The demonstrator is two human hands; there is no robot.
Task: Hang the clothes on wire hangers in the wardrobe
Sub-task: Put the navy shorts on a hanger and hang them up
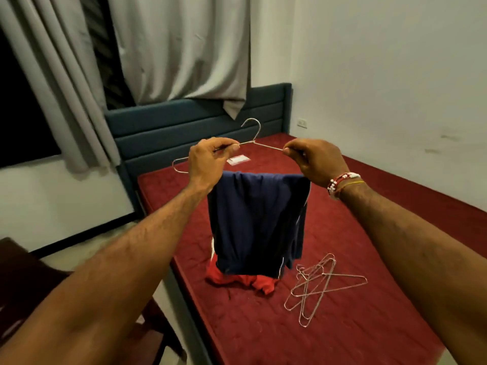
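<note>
I hold a silver wire hanger (252, 133) up over the bed. My left hand (208, 160) pinches its left shoulder wire and my right hand (317, 160) pinches the right one. A navy blue garment (257, 222) with thin white trim hangs folded over the hanger's bottom bar, its lower edge just above a red garment (237, 280) lying crumpled on the red mattress (355, 233). The wardrobe is not in view.
Several spare wire hangers (316, 288) lie in a loose pile on the mattress, right of the red garment. A small white card (238, 159) lies near the teal headboard (184, 127). Grey curtains (171, 48) hang behind it. A dark wooden chair (31, 280) stands at lower left.
</note>
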